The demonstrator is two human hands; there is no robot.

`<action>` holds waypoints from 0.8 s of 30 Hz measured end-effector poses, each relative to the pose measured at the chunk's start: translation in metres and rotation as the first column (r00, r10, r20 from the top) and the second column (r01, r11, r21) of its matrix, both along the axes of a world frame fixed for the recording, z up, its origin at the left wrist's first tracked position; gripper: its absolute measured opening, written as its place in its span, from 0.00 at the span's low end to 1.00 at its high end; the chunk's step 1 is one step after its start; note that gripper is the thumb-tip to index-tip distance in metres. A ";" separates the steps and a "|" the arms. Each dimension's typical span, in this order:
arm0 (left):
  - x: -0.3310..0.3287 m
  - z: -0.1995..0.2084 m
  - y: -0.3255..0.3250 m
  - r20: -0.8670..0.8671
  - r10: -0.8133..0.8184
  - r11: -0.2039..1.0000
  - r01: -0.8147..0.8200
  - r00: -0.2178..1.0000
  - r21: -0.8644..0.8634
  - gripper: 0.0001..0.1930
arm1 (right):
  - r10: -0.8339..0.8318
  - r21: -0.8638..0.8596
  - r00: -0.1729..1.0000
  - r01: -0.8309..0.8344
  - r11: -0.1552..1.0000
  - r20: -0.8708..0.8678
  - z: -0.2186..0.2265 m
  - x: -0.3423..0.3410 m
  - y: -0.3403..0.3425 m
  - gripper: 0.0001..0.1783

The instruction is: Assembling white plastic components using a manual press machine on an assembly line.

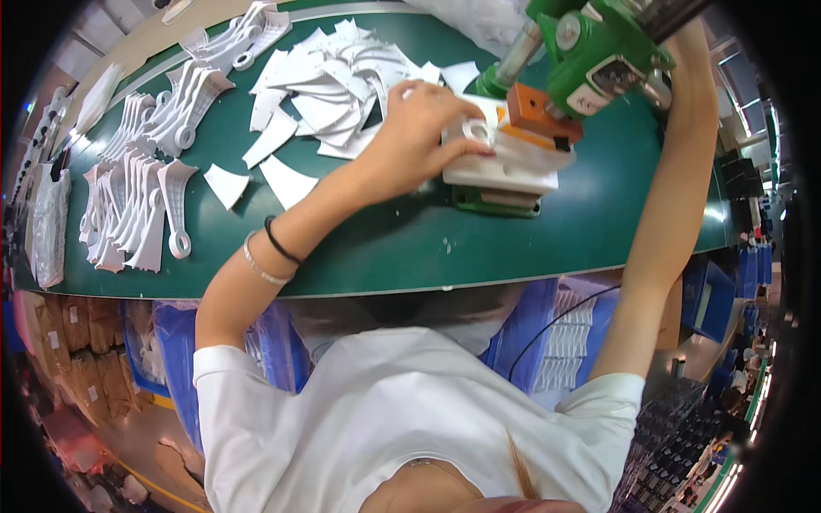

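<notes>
My left hand is at the white fixture of a green hand press, thumb and forefinger closed about the ring-shaped end of a white plastic part. An orange-brown block under the press head sits just right of these fingers. My right arm reaches up past the press at the upper right. The right hand itself lies beyond the picture's edge, by the dark lever. Left of my left hand, curved white plastic pieces lie in a loose heap.
Rows of white brackets with ring ends stand on the left of the green table. Two loose white pieces lie nearer. Clear plastic wrapping is at the back. Blue-lined bins stand below the front edge.
</notes>
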State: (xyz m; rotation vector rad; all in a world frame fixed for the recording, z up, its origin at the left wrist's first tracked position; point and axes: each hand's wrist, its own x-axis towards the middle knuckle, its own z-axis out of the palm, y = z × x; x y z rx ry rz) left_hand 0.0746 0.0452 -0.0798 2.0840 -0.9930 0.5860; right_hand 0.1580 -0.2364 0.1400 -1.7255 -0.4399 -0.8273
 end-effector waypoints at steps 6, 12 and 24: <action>-0.056 0.029 0.002 0.078 -0.212 0.976 0.207 0.974 0.065 0.20 | -0.427 -0.117 0.809 0.509 0.853 0.403 -0.101 -0.155 -0.043 0.15; -0.102 0.027 -0.010 0.458 -0.181 0.983 0.156 0.870 0.093 0.17 | 0.038 -0.890 0.967 -0.247 0.383 -0.253 -0.129 -0.210 0.026 0.17; -0.087 0.046 0.178 0.302 0.563 0.653 -0.638 0.770 0.408 0.20 | -0.526 -0.927 0.833 0.318 0.200 0.173 -0.189 -0.122 -0.072 0.16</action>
